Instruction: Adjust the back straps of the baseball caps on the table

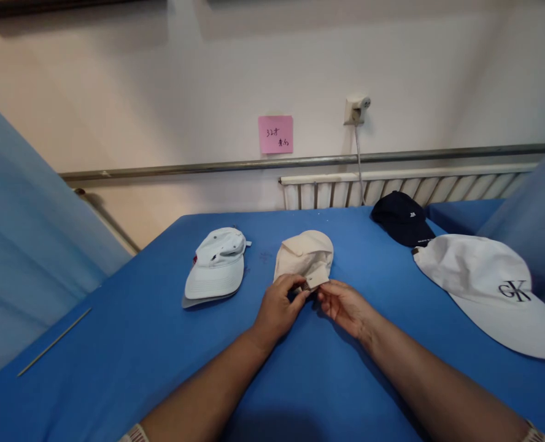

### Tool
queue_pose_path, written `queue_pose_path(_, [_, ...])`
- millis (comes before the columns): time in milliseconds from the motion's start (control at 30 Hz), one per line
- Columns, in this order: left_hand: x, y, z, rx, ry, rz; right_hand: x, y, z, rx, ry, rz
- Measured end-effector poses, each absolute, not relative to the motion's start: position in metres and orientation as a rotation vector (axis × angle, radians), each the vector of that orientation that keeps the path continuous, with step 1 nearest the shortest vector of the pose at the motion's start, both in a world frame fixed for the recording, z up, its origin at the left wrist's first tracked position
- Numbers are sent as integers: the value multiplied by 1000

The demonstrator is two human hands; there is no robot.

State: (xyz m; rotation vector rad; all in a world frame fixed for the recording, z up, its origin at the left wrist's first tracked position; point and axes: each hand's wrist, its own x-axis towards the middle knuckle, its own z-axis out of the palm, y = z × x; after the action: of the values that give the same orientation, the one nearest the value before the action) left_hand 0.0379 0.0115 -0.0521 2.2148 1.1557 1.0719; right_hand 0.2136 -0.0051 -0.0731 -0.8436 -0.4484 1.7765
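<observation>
A beige cap (305, 248) lies at the middle of the blue-covered table, its near edge between my two hands. My left hand (282, 305) is closed, thumb and fingers pinching the cap's edge where a strap or fastener shows. On the other side my right hand (344, 307) grips the same edge, its thumb and forefinger on the fabric and the other fingers curled below. The fastener itself is too small to make out, partly covered by the fingertips. Both forearms rest low over the blue cloth (162, 350).
Left of my hands sit stacked pale caps (220, 261). To the right are a navy cap (399, 215) and a large white cap (484, 276) with black letters. A thin stick (54, 342) lies at the left edge. Behind stand a radiator (346, 191) and a rail (235, 166).
</observation>
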Motion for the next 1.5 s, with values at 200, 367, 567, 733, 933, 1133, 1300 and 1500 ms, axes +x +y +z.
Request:
queue_pose_path(200, [40, 11, -52, 2289, 1143, 1002, 210, -3, -68, -851, -532, 1644])
queue_pose_path(367, [40, 11, -53, 2331, 1160, 988, 209, -5, -70, -869, -645, 1621])
queue_pose_path(567, [39, 12, -56, 2323, 1171, 999, 207, -7, -76, -819, -769, 1606])
queue_pose_path(733, [39, 12, -57, 2331, 1150, 994, 205, -5, -80, -882, -812, 1541])
queue_pose_path(933, [41, 11, -54, 2307, 1202, 1001, 204, -4, -78, -900, -852, 1504])
queue_pose_path(1133, [40, 10, -54, 2330, 1219, 996, 201, -4, -77, -938, -769, 1470])
queue_pose_path(1300, [40, 12, -55, 2326, 1218, 1007, 200, -4, -78, -948, -819, 1408])
queue_pose_path(1500, [41, 11, -54, 2325, 1213, 991, 198, -4, -78, -984, -887, 1311])
